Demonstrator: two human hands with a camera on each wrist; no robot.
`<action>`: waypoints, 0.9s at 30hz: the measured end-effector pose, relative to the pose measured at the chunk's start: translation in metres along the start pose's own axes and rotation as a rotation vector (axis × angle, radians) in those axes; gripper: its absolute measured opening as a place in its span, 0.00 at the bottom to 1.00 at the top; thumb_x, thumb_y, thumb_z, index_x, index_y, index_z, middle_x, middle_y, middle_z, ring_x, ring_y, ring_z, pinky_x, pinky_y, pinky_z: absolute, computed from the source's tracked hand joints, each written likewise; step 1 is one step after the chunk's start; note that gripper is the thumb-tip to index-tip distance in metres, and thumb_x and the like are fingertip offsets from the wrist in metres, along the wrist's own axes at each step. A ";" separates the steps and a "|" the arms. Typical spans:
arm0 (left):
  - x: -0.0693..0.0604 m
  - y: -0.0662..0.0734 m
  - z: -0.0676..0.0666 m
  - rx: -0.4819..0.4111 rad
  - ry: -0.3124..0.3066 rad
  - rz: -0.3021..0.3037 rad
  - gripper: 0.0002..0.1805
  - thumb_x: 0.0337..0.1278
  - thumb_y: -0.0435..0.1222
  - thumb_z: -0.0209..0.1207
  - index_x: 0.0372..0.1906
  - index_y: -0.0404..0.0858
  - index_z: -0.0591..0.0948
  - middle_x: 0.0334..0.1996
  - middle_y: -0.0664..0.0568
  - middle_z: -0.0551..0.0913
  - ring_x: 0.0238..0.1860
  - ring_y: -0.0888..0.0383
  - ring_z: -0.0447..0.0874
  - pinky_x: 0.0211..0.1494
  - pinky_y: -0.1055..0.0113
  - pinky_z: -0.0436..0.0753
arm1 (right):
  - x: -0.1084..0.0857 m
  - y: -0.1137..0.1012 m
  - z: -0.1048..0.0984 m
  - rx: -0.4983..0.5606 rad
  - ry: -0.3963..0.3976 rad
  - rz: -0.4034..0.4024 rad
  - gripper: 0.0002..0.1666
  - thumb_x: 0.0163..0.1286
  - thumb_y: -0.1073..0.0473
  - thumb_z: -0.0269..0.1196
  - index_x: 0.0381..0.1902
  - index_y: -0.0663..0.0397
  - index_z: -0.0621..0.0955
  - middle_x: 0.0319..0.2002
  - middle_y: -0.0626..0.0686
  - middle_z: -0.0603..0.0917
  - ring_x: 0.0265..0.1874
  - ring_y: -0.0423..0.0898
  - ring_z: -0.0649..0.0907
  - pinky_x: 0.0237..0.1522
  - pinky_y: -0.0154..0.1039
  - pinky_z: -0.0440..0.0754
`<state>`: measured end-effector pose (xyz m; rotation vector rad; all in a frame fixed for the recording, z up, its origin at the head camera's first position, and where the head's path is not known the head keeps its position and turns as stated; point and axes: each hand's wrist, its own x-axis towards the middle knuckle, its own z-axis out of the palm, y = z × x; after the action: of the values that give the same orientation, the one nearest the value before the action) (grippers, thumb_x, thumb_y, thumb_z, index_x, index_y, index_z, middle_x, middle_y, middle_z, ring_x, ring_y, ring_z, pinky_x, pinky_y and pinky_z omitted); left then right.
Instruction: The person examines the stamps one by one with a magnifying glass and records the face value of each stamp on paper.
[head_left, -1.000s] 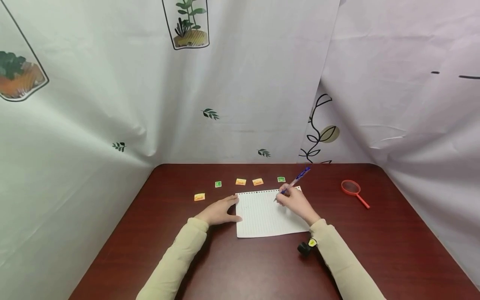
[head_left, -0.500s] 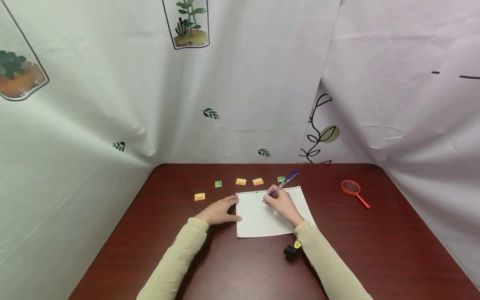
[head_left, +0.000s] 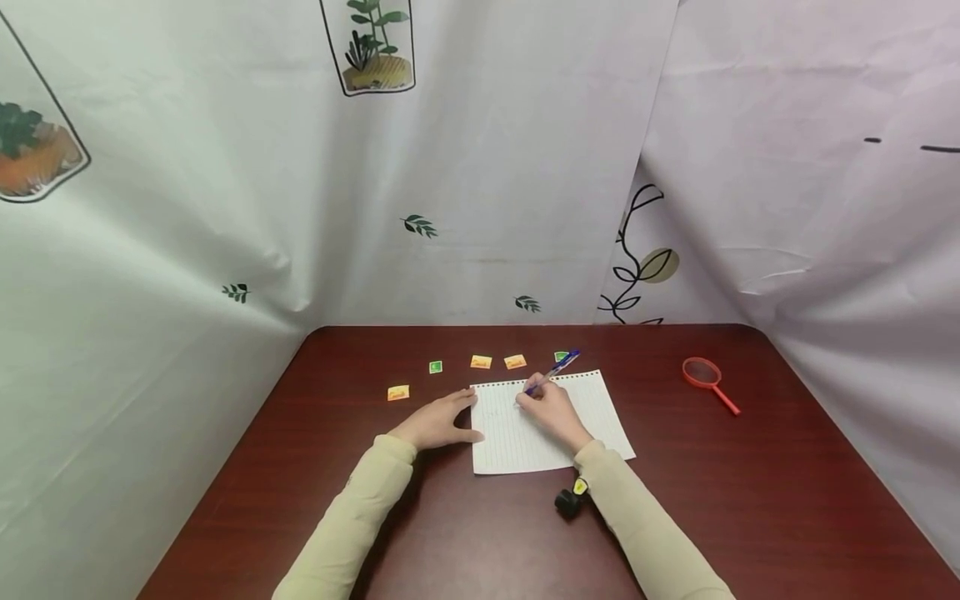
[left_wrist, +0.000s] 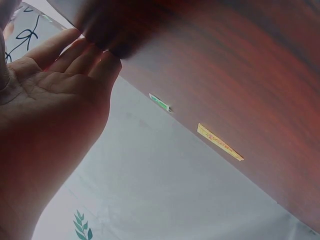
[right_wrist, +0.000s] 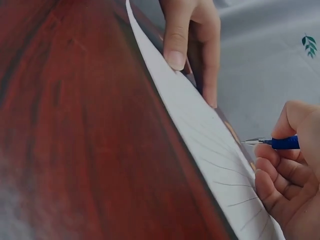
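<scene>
A lined sheet of paper [head_left: 510, 446] with punched holes along its far edge lies on the dark red table. My right hand [head_left: 557, 415] pinches a blue pen [head_left: 564, 362] over the sheet's upper left part, its tip at or close to the surface. In the right wrist view the pen [right_wrist: 286, 143] sits between curled fingers, its metal point toward the paper [right_wrist: 200, 135]. At the sheet's left edge my left hand [head_left: 433, 423] rests with thumb and fingers spread, touching the paper. The left wrist view shows that hand's [left_wrist: 65, 95] palm and extended fingers.
Beyond the paper lie small orange stickers [head_left: 482, 362] and green ones [head_left: 436, 367], one partly behind the pen. A red magnifying glass [head_left: 702, 373] lies at the right. A black wrist camera [head_left: 568, 502] hangs by the right sleeve. A patterned white curtain [head_left: 480, 167] stands behind the table [head_left: 787, 483].
My right hand has moved left across the sheet with the pen. The left hand has stayed at the paper's left edge. The view has shifted very slightly.
</scene>
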<state>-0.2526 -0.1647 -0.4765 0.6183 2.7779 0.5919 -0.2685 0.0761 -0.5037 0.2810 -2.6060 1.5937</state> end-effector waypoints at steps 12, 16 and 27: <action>0.001 0.000 0.000 0.009 -0.003 -0.004 0.46 0.57 0.53 0.69 0.74 0.33 0.67 0.76 0.43 0.63 0.75 0.46 0.62 0.71 0.52 0.68 | 0.001 0.000 0.003 -0.029 -0.032 0.016 0.03 0.63 0.60 0.64 0.34 0.49 0.79 0.27 0.47 0.82 0.28 0.45 0.76 0.36 0.40 0.72; 0.002 0.000 0.000 0.012 -0.003 -0.011 0.46 0.57 0.53 0.69 0.74 0.34 0.67 0.76 0.43 0.63 0.75 0.47 0.62 0.71 0.52 0.68 | 0.003 0.002 0.004 -0.031 -0.033 0.014 0.03 0.63 0.60 0.64 0.34 0.49 0.79 0.27 0.47 0.82 0.28 0.44 0.76 0.36 0.39 0.72; 0.002 -0.001 0.001 0.018 -0.007 -0.023 0.46 0.56 0.54 0.69 0.74 0.34 0.68 0.75 0.44 0.64 0.75 0.47 0.62 0.72 0.52 0.68 | 0.004 0.002 0.003 -0.048 -0.081 0.004 0.04 0.64 0.59 0.62 0.28 0.47 0.80 0.22 0.45 0.81 0.24 0.44 0.75 0.33 0.40 0.70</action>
<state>-0.2548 -0.1640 -0.4782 0.5907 2.7834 0.5592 -0.2725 0.0738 -0.5065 0.3440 -2.7017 1.5504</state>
